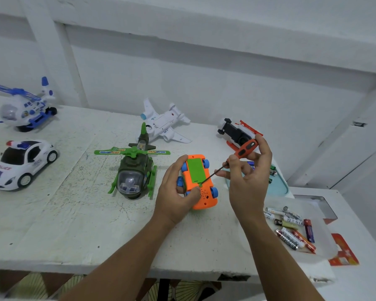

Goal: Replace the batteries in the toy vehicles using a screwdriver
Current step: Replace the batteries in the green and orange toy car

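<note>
A scuffed white table stands against a white panelled wall. Over its right half the left hand grips an upturned orange car; the right hand pinches a screwdriver, tip at the car's green cover. Batteries lie in a tray at the right

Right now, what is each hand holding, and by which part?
Left hand grips the upturned orange car around its side, thumb on the underside. Right hand pinches the screwdriver by its red handle, tip at the green cover's edge.
</note>
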A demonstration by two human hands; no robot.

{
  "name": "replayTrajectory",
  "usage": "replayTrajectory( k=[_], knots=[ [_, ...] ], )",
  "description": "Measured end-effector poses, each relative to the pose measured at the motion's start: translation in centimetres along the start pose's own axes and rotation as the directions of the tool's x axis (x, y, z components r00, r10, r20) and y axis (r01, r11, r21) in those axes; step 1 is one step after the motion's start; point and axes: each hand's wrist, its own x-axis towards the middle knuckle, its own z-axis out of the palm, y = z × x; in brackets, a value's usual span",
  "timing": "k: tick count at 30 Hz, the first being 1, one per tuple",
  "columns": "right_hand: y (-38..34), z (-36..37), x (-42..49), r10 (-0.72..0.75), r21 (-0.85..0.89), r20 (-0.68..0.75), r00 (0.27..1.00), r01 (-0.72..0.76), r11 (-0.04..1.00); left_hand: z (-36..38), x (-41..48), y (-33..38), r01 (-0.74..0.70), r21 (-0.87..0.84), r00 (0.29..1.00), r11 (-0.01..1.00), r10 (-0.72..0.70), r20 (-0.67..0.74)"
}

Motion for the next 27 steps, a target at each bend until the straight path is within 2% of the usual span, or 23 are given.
replayTrajectory(
  k=[8, 11, 14, 16, 23, 27],
  knots=[
    [0.2, 0.0, -0.3, -0.068, -0.031, -0.001, 0.998, 0.068, 0.997, 0.0, 0.0, 0.2, 0.007, -0.008, 1.0, 1.0, -0.007, 0.002],
    [-0.1, 0.0, -0.8, -0.212, -0.128, 0.025, 0.977, 0.213, 0.969, 0.1, 0.0, 0.0, 0.004, -0.017, 1.0, 1.0, -0.004, -0.002],
    [-0.7, -0.2, -1.5, -0.406, -0.199, 0.117, 0.906, 0.422, 0.885, 0.1, 0.0, -0.5, 0.004, -0.02, 1.0, 1.0, -0.004, 0.0],
    [-1.1, -0.4, -1.8, -0.465, -0.214, 0.173, 0.868, 0.494, 0.843, 0.0, 0.0, -0.3, 0.01, -0.008, 1.0, 1.0, -0.01, 0.002],
    [-3.0, -1.3, -1.3, -0.477, -0.203, 0.263, 0.839, 0.531, 0.822, 0.0, -0.1, -0.2, -0.002, -0.003, 1.0, 1.0, 0.002, 0.015],
    [-3.4, -2.4, -1.4, -0.381, -0.144, 0.346, 0.857, 0.45, 0.881, -0.1, -0.1, -0.1, -0.002, -0.02, 1.0, 1.0, 0.003, 0.017]
  ],
)
